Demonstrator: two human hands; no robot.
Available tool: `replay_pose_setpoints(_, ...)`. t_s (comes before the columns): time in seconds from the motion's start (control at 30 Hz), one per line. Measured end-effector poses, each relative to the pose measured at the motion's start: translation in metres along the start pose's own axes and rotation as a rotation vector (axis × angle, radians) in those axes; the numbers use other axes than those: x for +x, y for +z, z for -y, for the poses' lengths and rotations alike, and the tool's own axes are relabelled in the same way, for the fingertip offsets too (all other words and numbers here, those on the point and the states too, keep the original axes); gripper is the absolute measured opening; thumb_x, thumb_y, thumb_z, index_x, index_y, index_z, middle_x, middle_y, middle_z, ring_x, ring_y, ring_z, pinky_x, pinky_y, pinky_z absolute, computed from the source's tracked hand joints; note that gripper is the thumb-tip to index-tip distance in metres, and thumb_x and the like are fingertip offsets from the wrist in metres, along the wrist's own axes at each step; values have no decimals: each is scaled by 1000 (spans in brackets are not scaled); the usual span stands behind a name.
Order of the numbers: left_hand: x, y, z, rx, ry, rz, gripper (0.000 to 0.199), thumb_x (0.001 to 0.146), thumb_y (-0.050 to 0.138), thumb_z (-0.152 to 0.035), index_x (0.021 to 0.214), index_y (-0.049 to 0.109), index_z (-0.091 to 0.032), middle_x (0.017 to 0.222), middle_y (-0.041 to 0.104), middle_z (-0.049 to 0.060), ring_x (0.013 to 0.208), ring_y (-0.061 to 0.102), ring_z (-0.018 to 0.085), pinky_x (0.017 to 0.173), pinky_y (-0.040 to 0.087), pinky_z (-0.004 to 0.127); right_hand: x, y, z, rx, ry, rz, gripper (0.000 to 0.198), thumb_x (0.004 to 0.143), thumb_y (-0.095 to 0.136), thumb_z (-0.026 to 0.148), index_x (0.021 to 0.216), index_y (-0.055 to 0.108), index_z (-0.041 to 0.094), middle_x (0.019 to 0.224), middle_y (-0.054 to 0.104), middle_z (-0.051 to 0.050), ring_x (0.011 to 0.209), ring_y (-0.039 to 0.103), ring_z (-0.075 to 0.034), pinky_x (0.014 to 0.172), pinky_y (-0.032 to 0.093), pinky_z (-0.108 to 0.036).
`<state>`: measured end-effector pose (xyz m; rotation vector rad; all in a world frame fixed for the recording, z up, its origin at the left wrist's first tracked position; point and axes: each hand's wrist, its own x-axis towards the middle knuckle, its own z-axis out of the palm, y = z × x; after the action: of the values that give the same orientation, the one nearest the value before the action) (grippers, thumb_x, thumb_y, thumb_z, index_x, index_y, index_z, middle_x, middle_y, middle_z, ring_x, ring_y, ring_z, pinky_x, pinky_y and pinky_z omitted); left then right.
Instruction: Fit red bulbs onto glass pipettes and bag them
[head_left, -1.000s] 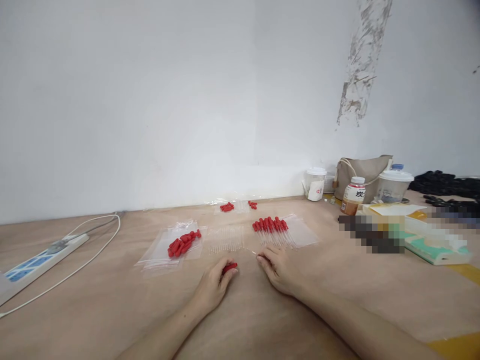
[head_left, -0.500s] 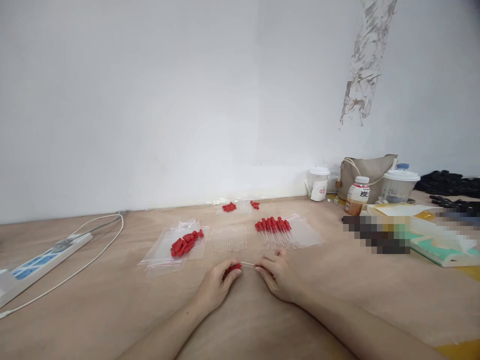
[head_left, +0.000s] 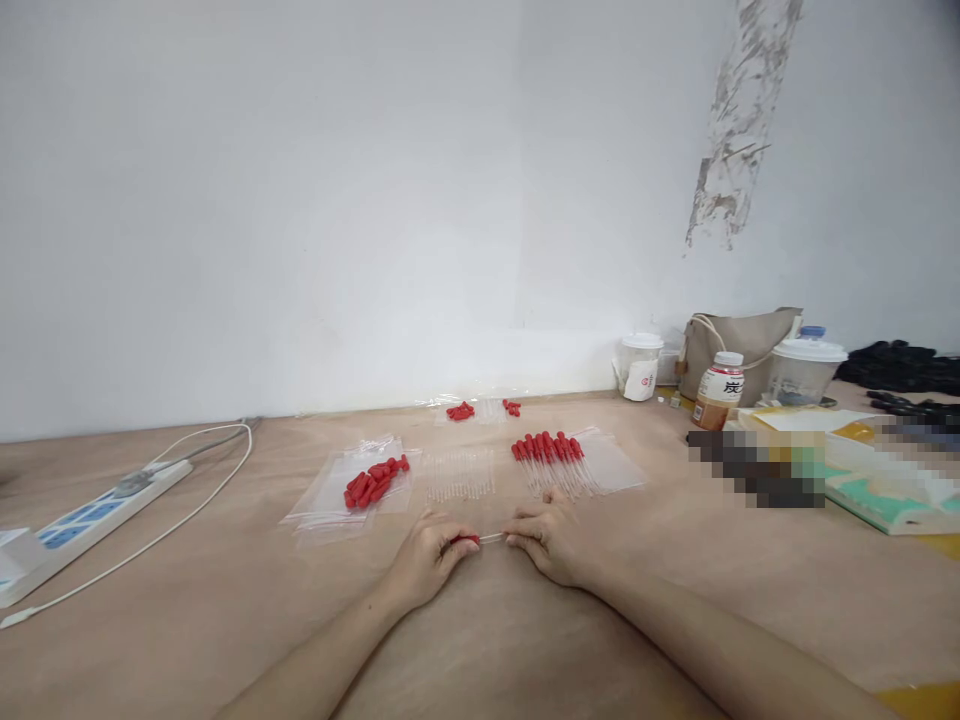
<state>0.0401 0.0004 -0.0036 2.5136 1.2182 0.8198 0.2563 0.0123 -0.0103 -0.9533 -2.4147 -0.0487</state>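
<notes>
A red rubber dropper bulb (head_left: 470, 539) is pinched between the thumb and fingers of my left hand (head_left: 429, 556). My right hand (head_left: 551, 540) is closed on a thin clear dropper tube (head_left: 490, 538), whose left end meets the bulb. How far the tube sits inside the bulb is hidden. Beyond my left hand, loose red bulbs (head_left: 373, 485) are heaped on clear zip bags (head_left: 319, 497). A row of bare clear tubes (head_left: 459, 475) lies straight ahead of my hands. Past my right hand, several droppers with red bulbs on their tubes (head_left: 549, 449) lie side by side, partly on another clear bag (head_left: 616, 465).
More red bulbs (head_left: 460, 411) lie near the wall. A power strip (head_left: 97, 520) with a white cable (head_left: 217, 490) is at left. At right are a lidded cup (head_left: 640, 370), a bottle (head_left: 718, 392), a grey bag (head_left: 739, 345) and a green-and-white box (head_left: 889, 500).
My hands have drawn slightly closer together, leaving less of the tube showing between them. The camera view has shifted a little.
</notes>
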Motion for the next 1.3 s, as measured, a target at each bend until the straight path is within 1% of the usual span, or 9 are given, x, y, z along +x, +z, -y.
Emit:
replay_pose_setpoints(0.1,-1,1,2,46,57,5,22,84,44,-31,81,64,-23,74,64,1,73,54,16,74,37,30,1,2,-1,-16,-13,-1,23,84,41,25,85,64,28,77,63,1,69,51,-11,72,23,-30)
replay_pose_setpoints(0.27,-2,3,4,121,95,-28,25,86,41,-31,80,62,-20,70,61,2,71,53,16,70,37,28,2,9,3,-59,12,-42,24,83,41,24,72,63,23,69,61,1,63,48,-10,71,22,-30)
replay_pose_setpoints(0.43,-5,4,4,177,127,-29,26,87,38,-33,79,58,-18,69,57,3,69,51,16,66,38,28,2,7,11,-24,31,-43,23,82,40,22,71,60,22,67,61,3,58,46,-9,69,22,-29)
replay_pose_setpoints(0.6,-6,5,0,170,158,-29,26,87,37,-32,79,57,-17,70,56,4,70,50,16,66,38,28,3,4,16,-5,35,-12,24,82,41,22,66,58,20,64,61,3,59,47,-10,71,22,-29)
replay_pose_setpoints(0.83,-5,7,1,147,180,-11,23,87,39,-30,83,57,-17,73,57,4,71,50,16,65,39,27,5,12,15,12,46,11,25,83,40,25,66,58,19,67,63,3,59,47,-9,71,23,-29)
replay_pose_setpoints(1.0,0,7,5,142,180,-91,20,86,40,-28,83,57,-17,75,59,4,74,52,17,69,39,29,7,7,17,-64,52,-12,26,85,37,26,74,60,21,73,63,0,68,50,-12,70,22,-29)
replay_pose_setpoints(1.17,2,-1,6,183,211,-116,18,85,43,-28,94,57,-20,86,61,4,84,52,18,77,38,32,5,-2,20,-229,-36,-35,24,84,39,23,76,61,19,78,61,-4,78,47,-15,69,21,-31)
replay_pose_setpoints(1.23,2,-6,13,249,173,-185,25,82,48,-31,105,53,-21,97,60,5,92,50,20,82,36,34,4,-4,16,-245,14,-46,24,83,40,23,75,62,19,78,61,-5,78,47,-15,69,21,-31)
replay_pose_setpoints(1.3,1,-13,26,363,72,-301,34,78,53,-35,110,51,-21,105,56,7,99,46,23,85,33,37,3,-6,6,-215,171,-99,24,83,40,24,74,63,20,76,61,-3,77,48,-15,69,21,-30)
